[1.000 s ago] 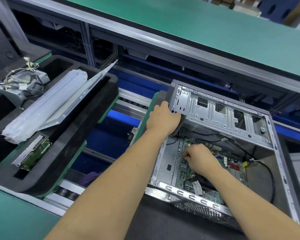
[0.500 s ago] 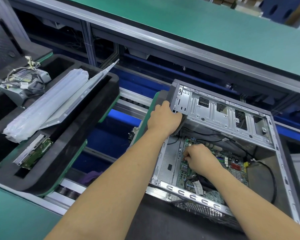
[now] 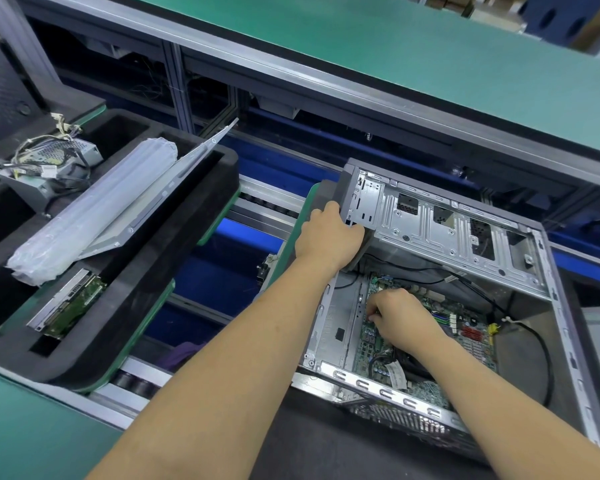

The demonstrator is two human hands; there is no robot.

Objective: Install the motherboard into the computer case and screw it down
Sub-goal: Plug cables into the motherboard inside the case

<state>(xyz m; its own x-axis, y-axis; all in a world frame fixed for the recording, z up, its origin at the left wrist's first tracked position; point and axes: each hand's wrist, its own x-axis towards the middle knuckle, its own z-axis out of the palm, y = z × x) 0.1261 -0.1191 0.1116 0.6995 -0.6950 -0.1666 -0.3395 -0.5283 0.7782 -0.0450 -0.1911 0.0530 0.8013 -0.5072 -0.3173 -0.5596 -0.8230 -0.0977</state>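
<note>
head view: almost nothing is being changed; the computer case (image 3: 447,233) is still being gripped by the left hand (image 3: 326,237), while the right hand (image 3: 400,315), fingers curled, contents hidden, is being kept on the motherboard (image 3: 465,327), suggesting seating or screwing is still being worked.

no text, brand, number or sign can be read anywhere. the small white label (image 3: 395,372) on the cable bundle at the near edge of the green motherboard (image 3: 465,327), inside the open grey metal computer case (image 3: 458,233) on the right, shows only a blur. the green circuit board (image 3: 73,306) standing in the black foam tray (image 3: 187,271) on the left carries markings too small to make out.
</note>
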